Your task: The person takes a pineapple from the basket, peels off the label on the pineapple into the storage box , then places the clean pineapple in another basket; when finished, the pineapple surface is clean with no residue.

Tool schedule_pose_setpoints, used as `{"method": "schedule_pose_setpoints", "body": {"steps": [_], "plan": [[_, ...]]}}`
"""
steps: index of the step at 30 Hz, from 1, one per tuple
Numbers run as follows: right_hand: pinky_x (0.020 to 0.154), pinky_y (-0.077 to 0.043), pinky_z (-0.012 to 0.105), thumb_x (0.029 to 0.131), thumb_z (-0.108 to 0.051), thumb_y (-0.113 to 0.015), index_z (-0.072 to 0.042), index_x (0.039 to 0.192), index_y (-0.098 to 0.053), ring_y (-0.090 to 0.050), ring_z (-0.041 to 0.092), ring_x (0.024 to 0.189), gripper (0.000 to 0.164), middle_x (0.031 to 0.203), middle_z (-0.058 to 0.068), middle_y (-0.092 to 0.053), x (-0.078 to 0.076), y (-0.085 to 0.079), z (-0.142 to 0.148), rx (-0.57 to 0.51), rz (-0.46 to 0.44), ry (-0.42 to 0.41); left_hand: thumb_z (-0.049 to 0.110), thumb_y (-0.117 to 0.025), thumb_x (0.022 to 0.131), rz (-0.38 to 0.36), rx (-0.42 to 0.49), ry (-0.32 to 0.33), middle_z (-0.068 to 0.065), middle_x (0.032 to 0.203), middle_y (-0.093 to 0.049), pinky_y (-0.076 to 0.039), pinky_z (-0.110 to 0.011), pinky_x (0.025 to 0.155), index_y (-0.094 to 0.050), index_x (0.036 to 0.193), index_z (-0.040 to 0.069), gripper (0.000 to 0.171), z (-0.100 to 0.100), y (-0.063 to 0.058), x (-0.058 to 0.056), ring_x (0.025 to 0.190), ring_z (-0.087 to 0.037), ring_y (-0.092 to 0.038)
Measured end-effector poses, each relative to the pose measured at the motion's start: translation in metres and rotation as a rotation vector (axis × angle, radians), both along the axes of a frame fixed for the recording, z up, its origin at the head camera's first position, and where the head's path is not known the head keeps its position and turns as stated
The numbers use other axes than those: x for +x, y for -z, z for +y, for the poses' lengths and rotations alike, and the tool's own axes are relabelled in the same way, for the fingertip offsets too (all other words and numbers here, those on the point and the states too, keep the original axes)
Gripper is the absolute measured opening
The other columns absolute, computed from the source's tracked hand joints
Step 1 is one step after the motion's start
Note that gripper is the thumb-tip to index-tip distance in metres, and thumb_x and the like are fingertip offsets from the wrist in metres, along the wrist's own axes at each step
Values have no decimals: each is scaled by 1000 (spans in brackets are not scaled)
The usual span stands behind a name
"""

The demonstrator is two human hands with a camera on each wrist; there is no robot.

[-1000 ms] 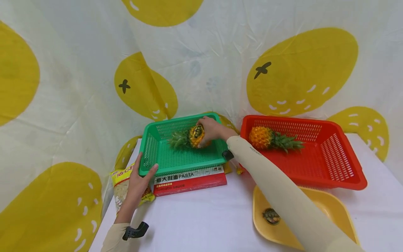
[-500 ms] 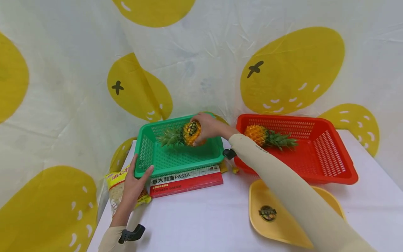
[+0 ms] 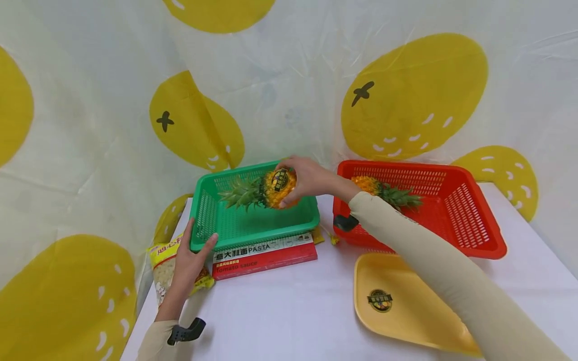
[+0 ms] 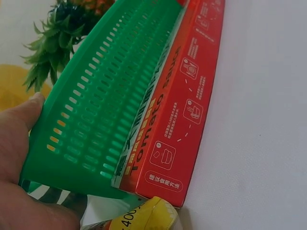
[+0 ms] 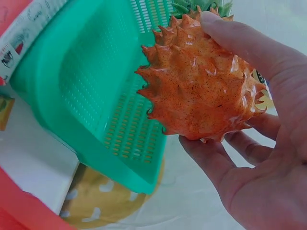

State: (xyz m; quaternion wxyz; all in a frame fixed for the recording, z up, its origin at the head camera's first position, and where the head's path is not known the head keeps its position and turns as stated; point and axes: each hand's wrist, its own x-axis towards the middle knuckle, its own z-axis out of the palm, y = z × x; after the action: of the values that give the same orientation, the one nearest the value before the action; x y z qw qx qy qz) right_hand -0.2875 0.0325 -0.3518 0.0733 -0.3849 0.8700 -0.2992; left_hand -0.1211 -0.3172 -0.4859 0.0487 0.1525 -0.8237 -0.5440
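Note:
My right hand (image 3: pixel 307 175) grips a small pineapple (image 3: pixel 280 188) by its orange body, with its green crown pointing left. It hangs over the green basket (image 3: pixel 253 240), whose perforated inside shows below it. In the right wrist view the thumb lies along the top of the spiky pineapple (image 5: pixel 201 81) and fingers support it from beneath. At the basket's front left corner my left hand (image 3: pixel 187 263) holds on, thumb at the front rim and the other fingers along the left side. The left wrist view shows this corner of the green basket (image 4: pixel 86 143) close up.
A red basket (image 3: pixel 487 220) with a second pineapple (image 3: pixel 399 196) stands at the right. In front of it lies a yellow tray (image 3: pixel 406 306), partly covered by my right sleeve. A red pasta box (image 3: pixel 266 263) and a yellow food bag (image 3: pixel 164 271) lie by the green basket.
My right hand has raised the pineapple from inside the green basket to above it. My left hand stays at the basket's corner. The head view has shifted slightly.

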Motion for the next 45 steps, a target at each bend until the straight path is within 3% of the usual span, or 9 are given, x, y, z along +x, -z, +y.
{"method": "schedule_pose_setpoints", "body": {"steps": [11, 23, 33, 38, 45], "plan": [[89, -55, 38, 71, -43, -99, -10, 141, -62, -56, 23, 113, 85, 128, 5, -58, 31, -3, 11, -46, 4, -9, 57, -71, 97, -5, -21, 15, -8, 176, -13, -31, -63, 119, -5, 169, 48, 98, 0, -4, 3, 158, -39, -17], [85, -54, 37, 71, -42, -100, -12, 140, -64, -55, 20, 105, 83, 129, 2, -59, 85, 0, 35, -106, 29, -55, 59, -71, 97, -17, -44, 13, -8, 176, -13, -32, -65, 117, -4, 169, 48, 99, -1, -2, 4, 158, -40, -16], [94, -56, 39, 71, -42, -99, -15, 138, -64, -57, 18, 112, 80, 129, -3, -59, 122, 19, 54, -130, -46, -58, 56, -71, 98, 5, -46, 26, -6, 176, -11, -27, -65, 120, -5, 169, 46, 98, -1, -2, 5, 159, -38, -14], [88, -58, 32, 71, -41, -99, -15, 139, -63, -58, 17, 110, 80, 129, -3, -58, 134, 29, 61, -136, -102, -49, 55, -72, 98, 8, -50, 22, -6, 176, -11, -26, -65, 120, -5, 169, 46, 98, -1, 0, 4, 158, -38, -15], [91, -58, 32, 71, -40, -98, -18, 140, -62, -57, 15, 115, 80, 131, -6, -56, 144, 40, 65, -108, -188, -36, 55, -72, 98, 16, -38, 24, -6, 176, -12, -26, -65, 120, -6, 169, 45, 98, 0, 0, 0, 158, -39, -17]]}}
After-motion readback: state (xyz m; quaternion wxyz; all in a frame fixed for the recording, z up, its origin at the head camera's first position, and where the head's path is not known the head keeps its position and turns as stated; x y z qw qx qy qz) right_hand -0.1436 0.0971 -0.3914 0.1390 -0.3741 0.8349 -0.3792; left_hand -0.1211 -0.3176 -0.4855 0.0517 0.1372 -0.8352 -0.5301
